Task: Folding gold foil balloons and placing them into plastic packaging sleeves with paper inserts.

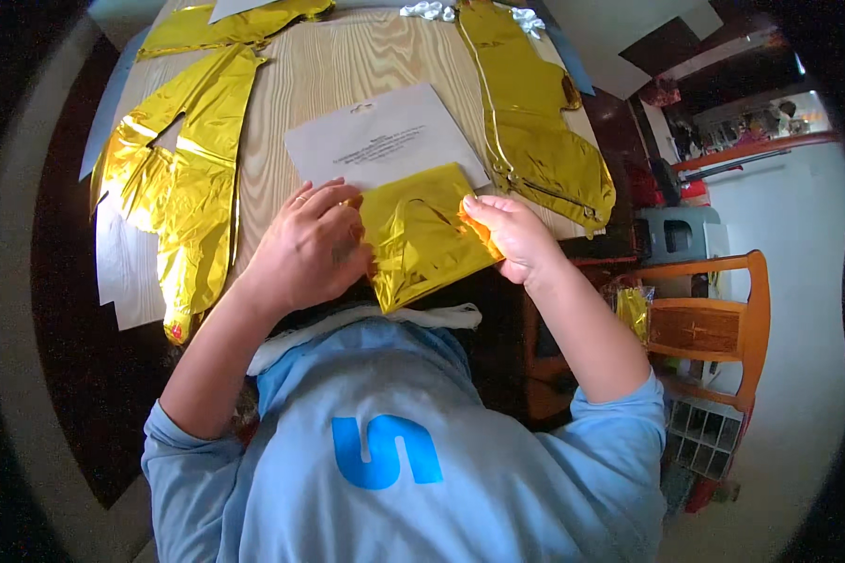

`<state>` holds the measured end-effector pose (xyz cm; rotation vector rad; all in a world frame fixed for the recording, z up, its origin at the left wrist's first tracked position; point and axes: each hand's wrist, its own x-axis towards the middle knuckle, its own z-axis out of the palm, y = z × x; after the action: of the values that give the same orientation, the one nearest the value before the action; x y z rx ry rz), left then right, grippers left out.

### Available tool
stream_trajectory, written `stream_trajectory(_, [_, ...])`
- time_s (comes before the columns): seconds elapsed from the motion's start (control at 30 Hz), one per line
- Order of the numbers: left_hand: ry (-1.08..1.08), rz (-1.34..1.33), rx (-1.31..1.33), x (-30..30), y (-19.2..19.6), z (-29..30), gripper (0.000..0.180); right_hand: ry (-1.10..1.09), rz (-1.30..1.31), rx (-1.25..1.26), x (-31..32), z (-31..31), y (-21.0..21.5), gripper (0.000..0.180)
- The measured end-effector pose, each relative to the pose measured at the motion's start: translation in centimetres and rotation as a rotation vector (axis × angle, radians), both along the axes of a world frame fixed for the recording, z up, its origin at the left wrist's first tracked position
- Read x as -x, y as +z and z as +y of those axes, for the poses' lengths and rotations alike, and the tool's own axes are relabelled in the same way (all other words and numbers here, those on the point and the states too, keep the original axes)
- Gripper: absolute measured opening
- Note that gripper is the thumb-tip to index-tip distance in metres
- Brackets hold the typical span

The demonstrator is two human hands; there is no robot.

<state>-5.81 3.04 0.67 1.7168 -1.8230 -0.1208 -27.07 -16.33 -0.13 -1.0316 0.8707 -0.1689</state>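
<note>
A folded gold foil balloon [418, 235] is held in front of me at the table's near edge. My right hand [521, 239] is closed on its right side, thumb on top, with a crumpled orange-tinted part of the foil at the fingers. My left hand [314, 246] has its fingers curled at the left side of the foil, the fingertips partly hidden. Just beyond the foil lies a white printed card [376, 141] with a hanging hole, its near part covered by the foil.
On the wooden table [347, 56] lie flat gold foil balloons, one at the left [192, 159] and one at the right [535, 113]. Another gold foil piece [197, 30] and white bundles [429, 11] are at the far edge. A wooden chair [695, 328] stands to the right.
</note>
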Motion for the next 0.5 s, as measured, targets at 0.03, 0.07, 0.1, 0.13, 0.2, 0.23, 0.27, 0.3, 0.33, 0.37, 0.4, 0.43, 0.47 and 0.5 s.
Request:
stream_trajectory(0.03, [-0.002,0.01,-0.01,0.1,-0.1,0.0,0.034,-0.016,0.017,0.002,0.0,0.0,0.0,0.022])
stream_trajectory(0.07, [-0.002,0.021,-0.022,0.2,-0.1,0.0,0.041,-0.034,0.008,-0.033,0.0,0.0,0.3,0.021])
stream_trajectory(0.1, [-0.002,0.031,-0.033,0.3,-0.2,0.1,0.048,-0.053,0.0,-0.069,0.0,0.2,0.8,0.021])
stream_trajectory(0.13, [0.006,0.045,-0.05,0.4,-0.2,0.2,0.056,-0.072,-0.009,-0.104,0.0,0.3,1.1,0.021])
stream_trajectory(0.2, [0.02,0.073,-0.083,0.7,-0.1,0.3,0.072,-0.035,-0.046,-0.091,0.4,0.1,1.2,0.022])
stream_trajectory(0.23, [0.022,0.054,-0.077,0.9,0.1,0.5,0.077,-0.016,-0.064,-0.085,0.7,0.0,1.4,0.024])
stream_trajectory(0.27, [0.026,0.034,-0.071,1.2,0.2,0.7,0.082,-0.024,-0.092,-0.114,0.9,0.0,1.4,0.027])
stream_trajectory(0.3, [0.03,0.014,-0.066,1.4,0.3,0.9,0.087,-0.033,-0.12,-0.143,1.2,0.2,1.6,0.03])
stream_trajectory(0.33, [0.018,0.004,-0.064,1.5,-0.2,1.0,0.094,-0.042,-0.147,-0.172,1.5,0.5,1.8,0.035])
stream_trajectory(0.37, [0.025,0.0,-0.072,1.5,-0.3,1.0,0.094,-0.074,-0.194,-0.175,1.7,0.9,2.0,0.037])
stream_trajectory(0.4, [0.031,-0.004,-0.081,1.6,-0.4,1.0,0.093,-0.106,-0.24,-0.178,1.8,1.5,2.3,0.041])
stream_trajectory(0.43, [0.036,-0.007,-0.089,1.6,-0.5,1.0,0.093,-0.139,-0.286,-0.182,2.0,2.0,2.4,0.044])
stream_trajectory(0.47, [0.037,0.007,-0.097,1.7,-0.5,1.0,0.094,-0.144,-0.366,-0.186,2.2,2.5,2.4,0.05])
stream_trajectory(0.5, [0.038,0.02,-0.103,1.7,-0.5,1.0,0.096,-0.205,-0.385,-0.152,2.4,3.2,1.8,0.044])
